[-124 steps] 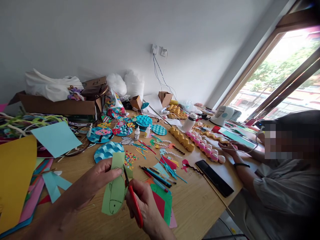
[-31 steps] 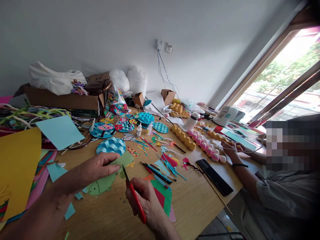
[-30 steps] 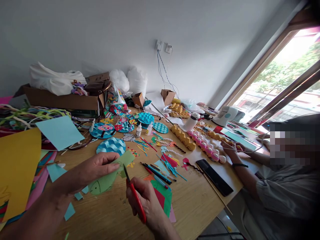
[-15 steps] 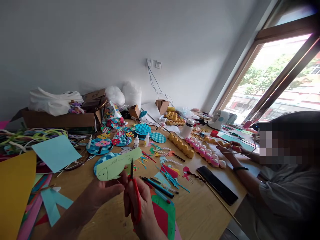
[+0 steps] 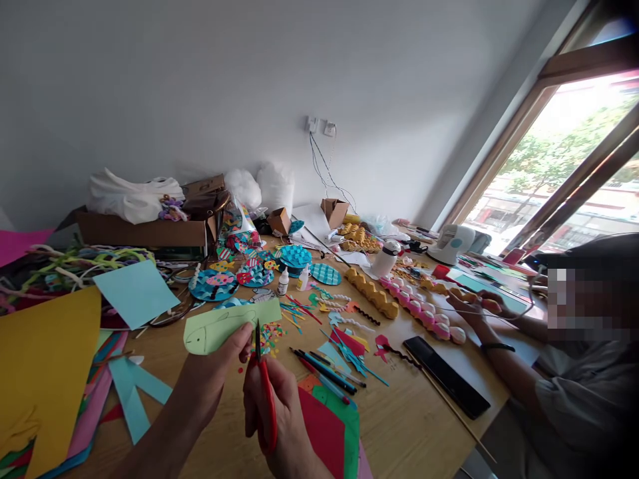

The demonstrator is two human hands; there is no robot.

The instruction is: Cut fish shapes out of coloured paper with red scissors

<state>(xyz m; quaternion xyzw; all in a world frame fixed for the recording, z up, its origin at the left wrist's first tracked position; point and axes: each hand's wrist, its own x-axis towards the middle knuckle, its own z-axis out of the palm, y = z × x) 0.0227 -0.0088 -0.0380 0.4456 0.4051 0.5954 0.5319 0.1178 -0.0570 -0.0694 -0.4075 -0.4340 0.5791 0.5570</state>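
Note:
A strip of light green paper (image 5: 214, 329) with a fish drawn on it in dark line is pinched in my left hand (image 5: 212, 379), thumb on top near its right part. My right hand (image 5: 279, 412) is wrapped round the red handles of a pair of scissors (image 5: 270, 402). The dark blades point up and meet the paper's lower edge, just right of my left thumb. Tiny coloured paper scraps (image 5: 269, 338) lie on the table behind the blades. Pens (image 5: 327, 372) and red and green paper sheets (image 5: 324, 426) lie to the right of my right hand.
Yellow paper (image 5: 44, 372) and a light blue sheet (image 5: 136, 293) lie at left. Glue bottles (image 5: 283, 283), blue paper discs (image 5: 294, 256) and egg-carton strips (image 5: 372, 293) stand farther back. A black phone (image 5: 446, 377) lies at right, near another person's hands (image 5: 474, 309).
The view has swung slightly left. The green paper has turned to lie more level, and my left thumb now rests on top of it, close to the blades. The scissors remain in my right hand.

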